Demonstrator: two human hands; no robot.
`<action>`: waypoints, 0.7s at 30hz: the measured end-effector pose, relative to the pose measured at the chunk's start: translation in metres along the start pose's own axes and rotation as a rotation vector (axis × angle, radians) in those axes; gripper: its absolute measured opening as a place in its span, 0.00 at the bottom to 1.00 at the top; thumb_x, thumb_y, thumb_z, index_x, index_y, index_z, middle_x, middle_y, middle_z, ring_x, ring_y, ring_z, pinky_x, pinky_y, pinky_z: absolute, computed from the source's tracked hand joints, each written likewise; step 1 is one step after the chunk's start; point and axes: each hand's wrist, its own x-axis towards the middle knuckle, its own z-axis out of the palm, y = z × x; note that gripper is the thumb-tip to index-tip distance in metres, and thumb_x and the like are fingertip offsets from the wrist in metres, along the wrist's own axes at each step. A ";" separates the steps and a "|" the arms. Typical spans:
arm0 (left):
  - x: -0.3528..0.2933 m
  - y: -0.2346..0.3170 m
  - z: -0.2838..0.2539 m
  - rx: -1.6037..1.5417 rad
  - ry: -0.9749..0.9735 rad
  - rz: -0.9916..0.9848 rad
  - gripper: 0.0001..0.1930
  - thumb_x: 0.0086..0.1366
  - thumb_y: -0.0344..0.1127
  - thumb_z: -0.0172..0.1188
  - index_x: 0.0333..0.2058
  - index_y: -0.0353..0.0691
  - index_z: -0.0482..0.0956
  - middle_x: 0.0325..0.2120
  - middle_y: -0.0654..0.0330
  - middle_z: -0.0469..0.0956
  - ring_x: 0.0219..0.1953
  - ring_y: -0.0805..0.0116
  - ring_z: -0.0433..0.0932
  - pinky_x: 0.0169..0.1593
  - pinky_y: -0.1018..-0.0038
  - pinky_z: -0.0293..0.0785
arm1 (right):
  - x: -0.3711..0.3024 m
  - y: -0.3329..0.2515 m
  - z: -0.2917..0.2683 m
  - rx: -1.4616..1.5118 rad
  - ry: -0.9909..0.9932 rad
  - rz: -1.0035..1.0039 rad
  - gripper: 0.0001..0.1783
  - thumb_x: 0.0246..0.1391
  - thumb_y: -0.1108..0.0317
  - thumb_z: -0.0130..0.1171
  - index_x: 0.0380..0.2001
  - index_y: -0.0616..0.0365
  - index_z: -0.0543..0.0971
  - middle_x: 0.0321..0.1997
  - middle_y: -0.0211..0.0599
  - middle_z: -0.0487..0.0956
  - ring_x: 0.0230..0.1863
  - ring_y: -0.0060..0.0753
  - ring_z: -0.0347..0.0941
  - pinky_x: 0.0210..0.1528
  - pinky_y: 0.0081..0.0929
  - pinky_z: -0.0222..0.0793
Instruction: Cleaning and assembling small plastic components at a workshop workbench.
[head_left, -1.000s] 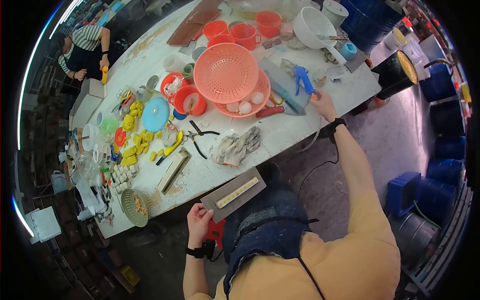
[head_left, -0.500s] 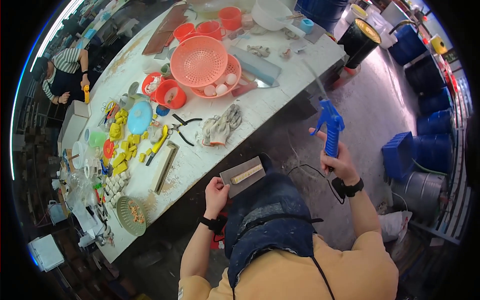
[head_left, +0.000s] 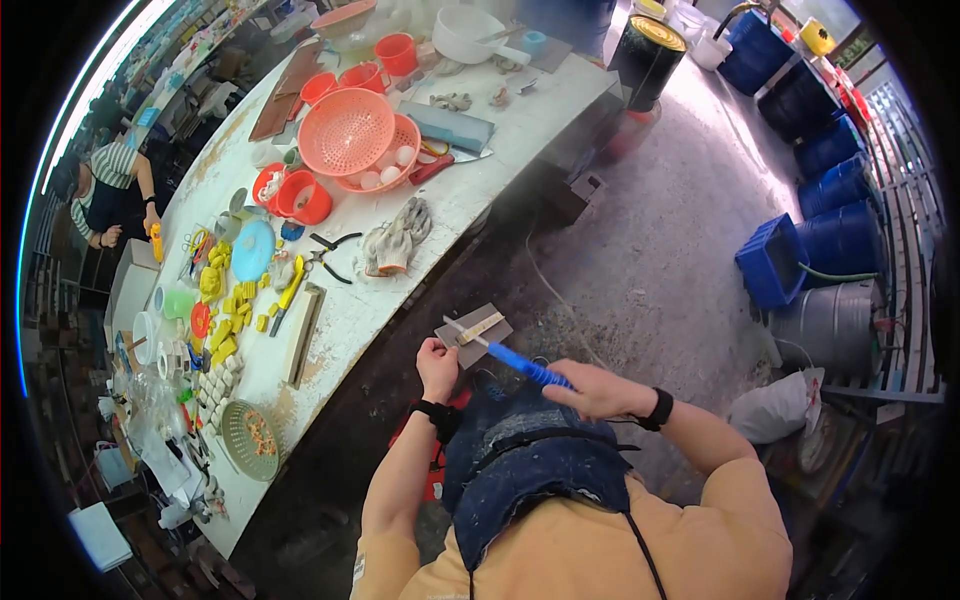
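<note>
My left hand [head_left: 437, 368] pinches the near left edge of a flat grey plate [head_left: 495, 339], held out over my apron beside the bench. A pale cream strip [head_left: 484, 327] runs along the middle of the plate. In my right hand [head_left: 600, 390] is a blue air blow gun [head_left: 528, 368], my fingers wrapped round its handle. Its thin nozzle points left across the plate, over the near end of the strip. Whether the nozzle touches the strip, I cannot tell.
On the white bench [head_left: 400, 305] to my left are gloves [head_left: 398, 240], pliers [head_left: 330, 258], yellow blocks [head_left: 222, 335], a long mould bar [head_left: 305, 335] and a pink colander [head_left: 346, 135]. Blue drums [head_left: 840, 240] line the right. A co-worker [head_left: 110, 190] stands far left.
My right hand has brought the blow gun down and left from its raised position, so its nozzle now lies over the plate. My left hand still holds the plate.
</note>
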 end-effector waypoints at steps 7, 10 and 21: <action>-0.014 0.006 0.030 -0.007 0.087 0.034 0.06 0.58 0.24 0.62 0.33 0.33 0.73 0.27 0.54 0.82 0.28 0.69 0.81 0.33 0.74 0.75 | -0.001 0.039 0.010 -0.195 -0.030 0.185 0.28 0.67 0.46 0.46 0.38 0.68 0.69 0.19 0.45 0.75 0.15 0.38 0.75 0.18 0.34 0.71; -0.019 0.004 0.034 -0.008 0.080 0.013 0.07 0.58 0.24 0.62 0.33 0.33 0.73 0.27 0.54 0.82 0.28 0.69 0.81 0.33 0.74 0.75 | 0.005 0.059 -0.002 -0.198 0.021 0.240 0.29 0.67 0.47 0.45 0.39 0.70 0.69 0.17 0.44 0.75 0.14 0.39 0.75 0.17 0.36 0.71; -0.039 0.003 0.040 0.347 0.082 0.179 0.07 0.56 0.26 0.62 0.33 0.35 0.74 0.24 0.52 0.82 0.27 0.62 0.83 0.35 0.68 0.76 | -0.019 0.056 -0.016 0.013 -0.100 0.140 0.26 0.67 0.48 0.46 0.37 0.66 0.67 0.17 0.41 0.72 0.14 0.34 0.73 0.16 0.32 0.71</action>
